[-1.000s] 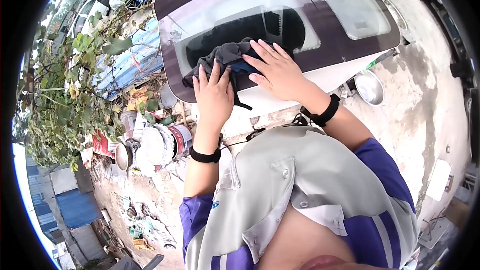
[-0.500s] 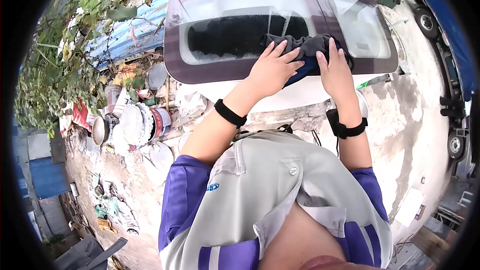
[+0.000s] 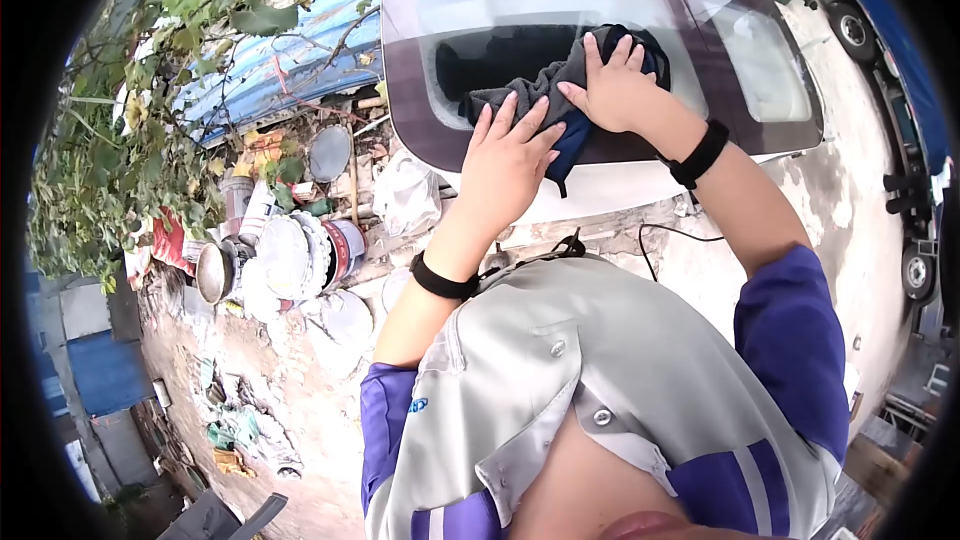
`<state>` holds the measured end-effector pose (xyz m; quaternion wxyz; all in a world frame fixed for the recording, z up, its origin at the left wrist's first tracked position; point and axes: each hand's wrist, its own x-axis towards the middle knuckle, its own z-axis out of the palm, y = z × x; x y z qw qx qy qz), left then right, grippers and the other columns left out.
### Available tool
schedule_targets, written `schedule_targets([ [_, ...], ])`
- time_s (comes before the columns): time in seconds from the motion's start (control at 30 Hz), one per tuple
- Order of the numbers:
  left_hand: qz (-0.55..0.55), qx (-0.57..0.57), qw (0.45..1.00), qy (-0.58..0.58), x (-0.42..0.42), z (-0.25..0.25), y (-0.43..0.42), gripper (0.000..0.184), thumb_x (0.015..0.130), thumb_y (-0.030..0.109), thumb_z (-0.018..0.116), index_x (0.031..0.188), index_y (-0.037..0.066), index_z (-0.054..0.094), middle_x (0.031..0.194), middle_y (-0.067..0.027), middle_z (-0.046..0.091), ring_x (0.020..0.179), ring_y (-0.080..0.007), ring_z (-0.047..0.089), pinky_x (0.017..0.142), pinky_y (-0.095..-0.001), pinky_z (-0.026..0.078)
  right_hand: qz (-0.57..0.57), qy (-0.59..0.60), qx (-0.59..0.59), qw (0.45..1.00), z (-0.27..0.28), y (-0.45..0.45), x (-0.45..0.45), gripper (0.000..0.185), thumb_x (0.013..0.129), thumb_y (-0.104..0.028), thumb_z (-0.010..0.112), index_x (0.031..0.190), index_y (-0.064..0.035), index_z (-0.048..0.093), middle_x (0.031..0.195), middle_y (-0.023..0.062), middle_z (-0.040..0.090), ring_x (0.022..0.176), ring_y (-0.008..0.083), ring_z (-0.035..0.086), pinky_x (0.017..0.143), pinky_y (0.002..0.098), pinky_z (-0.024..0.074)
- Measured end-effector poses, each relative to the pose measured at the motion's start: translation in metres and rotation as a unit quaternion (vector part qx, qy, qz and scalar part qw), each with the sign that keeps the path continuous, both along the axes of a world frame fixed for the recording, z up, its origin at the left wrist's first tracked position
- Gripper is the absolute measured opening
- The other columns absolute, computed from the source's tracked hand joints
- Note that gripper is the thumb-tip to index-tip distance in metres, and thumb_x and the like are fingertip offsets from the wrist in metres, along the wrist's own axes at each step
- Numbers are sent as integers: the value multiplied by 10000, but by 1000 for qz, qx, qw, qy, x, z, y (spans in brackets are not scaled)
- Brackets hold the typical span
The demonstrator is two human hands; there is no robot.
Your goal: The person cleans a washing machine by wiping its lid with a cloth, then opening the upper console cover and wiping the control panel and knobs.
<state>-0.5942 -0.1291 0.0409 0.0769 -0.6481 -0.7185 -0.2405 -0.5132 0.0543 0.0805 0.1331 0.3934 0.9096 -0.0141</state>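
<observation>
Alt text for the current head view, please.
Left hand and right hand, fingers spread, rest on a bunched dark grey cloth on a dark-bordered glass panel. Buckets and leafy vines show at the picture's left.

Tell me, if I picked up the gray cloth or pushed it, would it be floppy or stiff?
The gray cloth would probably flop, since it bunches in soft folds under the left hand and right hand. Pushed, it might slide and wrinkle rather than roll, because it lies crumpled on a smooth-looking, shiny panel.
</observation>
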Motion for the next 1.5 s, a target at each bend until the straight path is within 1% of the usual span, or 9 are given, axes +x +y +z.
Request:
schedule_targets([
  [0.27,3,15,994,-111,-119,7,-69,262,819,34,641,1072,74,698,1257,-148,620,1254,-420,493,1059,-476,398,87,-26,-34,995,13,-81,-130,826,981,-561,368,1549,-71,21,1525,393,25,1398,584,111,1076,652,276],
  [0.4,-52,-27,998,20,-123,24,-59,308,752,9,677,1051,81,702,1240,-138,627,1151,-426,543,1038,-457,419,124,39,-29,991,7,-76,-112,761,985,-489,407,1551,-86,96,1533,373,69,1416,541,144,1085,634,274],
  [0.57,-230,-178,956,33,-125,50,-21,412,837,49,645,1237,147,625,1446,-54,484,1351,-450,362,1096,-579,311,34,53,-26,998,7,-60,-43,758,951,-437,458,1543,-86,141,1537,349,109,1420,505,184,1095,602,295],
  [0.8,-248,-380,851,265,-26,77,67,599,931,277,580,1479,132,385,1566,-222,198,1250,-586,414,908,-529,513,-68,19,-40,997,15,22,29,861,854,-464,519,1531,-61,172,1415,469,249,1299,601,334,1103,515,327],
  [1.07,-294,-285,874,262,-43,54,118,592,938,317,579,1439,45,422,1542,-199,272,1323,-490,388,1050,-489,413,-2,0,8,1000,21,69,29,766,833,-333,563,1450,51,320,1211,404,529,1097,516,560,956,467,479],
  [1.1,-308,-271,878,246,-54,50,106,574,934,318,571,1423,45,450,1528,-196,302,1324,-489,385,1028,-502,419,44,38,65,996,5,60,30,724,807,-282,598,1394,83,383,1087,373,567,933,458,621,809,461,532],
  [1.2,-332,-292,864,239,-69,57,67,586,934,380,560,1403,38,480,1513,-193,335,1339,-462,371,1023,-496,411,97,16,92,991,-2,9,19,750,788,-249,610,1417,83,372,1209,432,506,957,461,619,839,445,538],
  [1.27,-334,-290,872,210,-74,62,56,568,935,370,565,1386,32,492,1503,-199,347,1354,-446,356,1090,-453,365,74,16,13,997,11,0,16,764,805,-274,633,1432,70,365,1278,483,421,1105,551,560,941,475,501],
  [1.5,-224,-350,884,214,-72,65,165,543,988,386,474,1407,41,460,1505,-198,347,1266,-456,462,1075,-454,388,32,59,81,994,3,108,1,664,886,-338,548,1469,-88,353,1214,347,525,939,421,646,823,458,536],
])
